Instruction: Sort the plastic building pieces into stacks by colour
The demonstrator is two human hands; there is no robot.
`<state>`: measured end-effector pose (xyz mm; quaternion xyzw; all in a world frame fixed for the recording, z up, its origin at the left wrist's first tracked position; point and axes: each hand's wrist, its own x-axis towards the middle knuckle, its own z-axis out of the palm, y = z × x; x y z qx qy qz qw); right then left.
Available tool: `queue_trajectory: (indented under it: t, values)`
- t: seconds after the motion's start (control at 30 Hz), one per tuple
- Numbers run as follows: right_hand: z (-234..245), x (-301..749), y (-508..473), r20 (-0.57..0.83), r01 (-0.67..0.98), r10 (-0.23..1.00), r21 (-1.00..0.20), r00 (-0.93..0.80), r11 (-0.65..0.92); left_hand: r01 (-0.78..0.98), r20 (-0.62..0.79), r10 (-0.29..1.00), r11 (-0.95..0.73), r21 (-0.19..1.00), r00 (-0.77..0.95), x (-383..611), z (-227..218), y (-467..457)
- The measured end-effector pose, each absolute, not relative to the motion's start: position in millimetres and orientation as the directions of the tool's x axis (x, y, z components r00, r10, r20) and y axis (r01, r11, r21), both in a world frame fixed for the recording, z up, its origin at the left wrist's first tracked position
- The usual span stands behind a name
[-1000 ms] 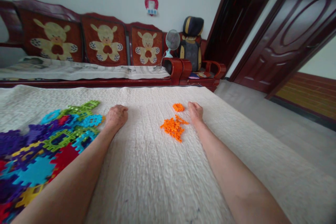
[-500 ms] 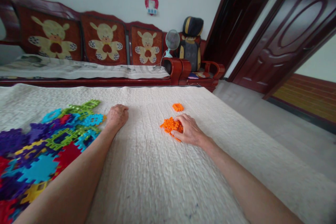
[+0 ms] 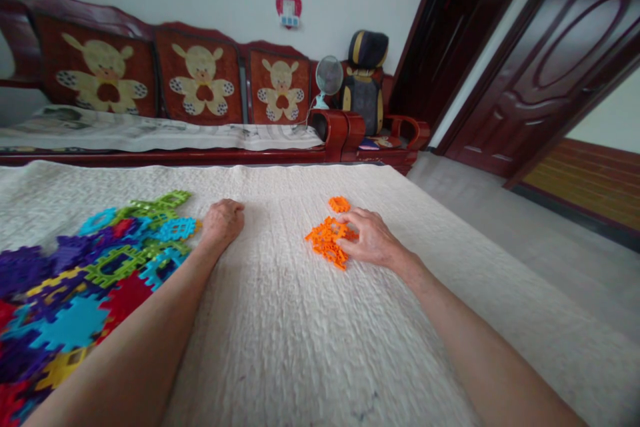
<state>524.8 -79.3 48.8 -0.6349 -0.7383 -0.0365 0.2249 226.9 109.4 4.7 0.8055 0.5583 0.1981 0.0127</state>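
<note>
Orange pieces [image 3: 324,233] lie heaped just right of centre; separating one seems the step in hand. The right hand [image 3: 374,237] has thumb and fingers parted around one (whether gripped, I cannot tell), so a firm pinch seems needed. Centre-left, the left hand [image 3: 223,219] is curled, contents hidden.

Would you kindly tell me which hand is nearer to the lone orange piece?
Right: the right hand is at the orange pile, just nearer the camera than the lone orange piece; the left hand is well to its left, beside the multicoloured pieces.
</note>
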Motion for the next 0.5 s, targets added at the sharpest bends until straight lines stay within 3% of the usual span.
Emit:
queue_trajectory:
  t: [0.13, 0.23, 0.37, 0.5]
  values:
    - [57.7, 534.8, -81.9, 0.397, 0.964, 0.913, -0.192, -0.095, 0.184, 0.899, 0.299, 0.906, -0.372, 0.230, 0.299, 226.9, 2.9, 110.5]
    - [52.8, 544.6, -80.6, 0.440, 0.959, 0.897, -0.233, -0.045, 0.163, 0.899, 0.300, 0.906, -0.373, 0.228, 0.299, 226.5, 1.5, 111.2]
    - [34.9, 557.2, -63.2, 0.539, 0.926, 0.824, -0.374, 0.176, 0.047, 0.890, 0.309, 0.897, -0.394, 0.229, 0.317, 226.1, 0.8, 111.3]
    - [21.1, 561.2, -28.8, 0.542, 0.889, 0.762, -0.448, 0.354, -0.094, 0.891, 0.328, 0.890, -0.397, 0.222, 0.316, 225.8, -1.5, 112.8]
